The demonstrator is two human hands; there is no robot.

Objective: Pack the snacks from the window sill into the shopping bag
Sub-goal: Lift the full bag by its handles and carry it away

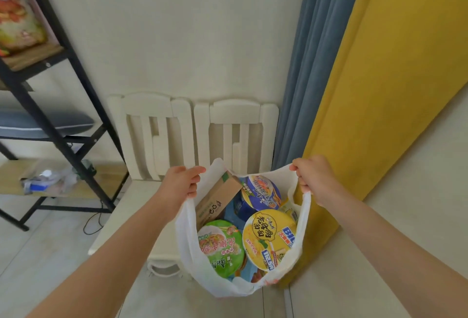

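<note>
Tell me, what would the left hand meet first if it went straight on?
The left hand grips the shopping bag; beyond it, probably the white slatted panel, though depth is unclear.

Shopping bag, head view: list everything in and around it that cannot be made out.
1. Head view: bottom of the shopping bag, hidden under the green bowl, yellow bowl and blue bowl.
2. Head view: lower end of the brown carton, behind the bag's wall below the left hand.
3. Head view: colourful package on the shelf, blurred and cut by the left edge.
</note>
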